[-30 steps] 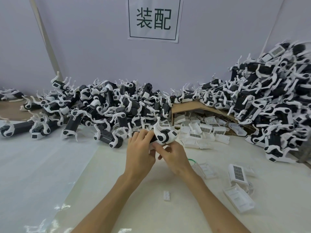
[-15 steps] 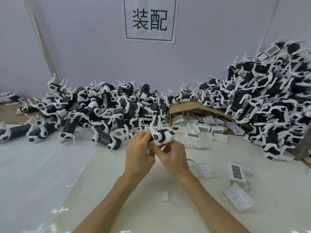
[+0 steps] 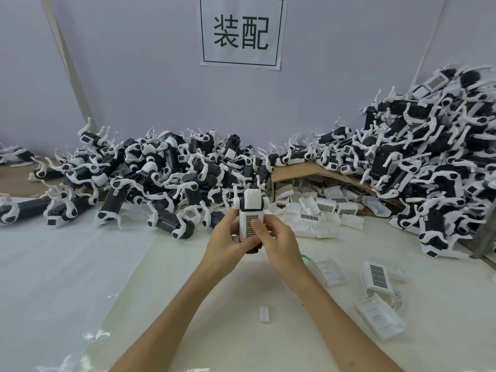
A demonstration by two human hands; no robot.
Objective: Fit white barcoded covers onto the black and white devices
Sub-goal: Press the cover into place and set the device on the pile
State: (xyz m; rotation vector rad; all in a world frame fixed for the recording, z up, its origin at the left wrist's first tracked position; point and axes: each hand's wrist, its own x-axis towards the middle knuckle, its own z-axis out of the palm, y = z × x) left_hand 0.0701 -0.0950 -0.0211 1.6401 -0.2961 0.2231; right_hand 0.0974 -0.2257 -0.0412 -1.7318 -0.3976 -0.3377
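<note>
1. At the far left, a pile of devices (image 3: 161, 178), black with white parts, lies along the wall at the far edge of the table (image 3: 188, 291). A clear plastic sheet (image 3: 53, 264) covers the table's near-left part.
2. My left hand (image 3: 228, 242) is curled round the left side of one device (image 3: 251, 202), holding it above the table at centre. Its thumb lies at the lower left edge of the front. The other fingers are hidden behind, so I cannot tell how they sit.
3. That device stands roughly upright between both hands, white ribbed end up, black base down at the palms. A white cover (image 3: 248, 226) lies on the face turned toward me, barcode grid showing.
4. My right hand (image 3: 279, 242) grips the device from the right. Its thumb (image 3: 259, 229) lies across the cover's right half, touching the barcode, and the forefinger curls against the device's right edge.
5. A small white piece (image 3: 265, 314) lies on the table nearer to me than the hands, well apart from them.
6. Far right of the hands, a cardboard box (image 3: 308, 170) lies open toward me, with loose covers (image 3: 327, 208) inside and spilling out.
7. Three more covers lie near right on the table: (image 3: 326, 269), (image 3: 377, 276), (image 3: 379, 316).
8. At the far right, a taller heap of devices (image 3: 429, 162) rises against the wall.
</note>
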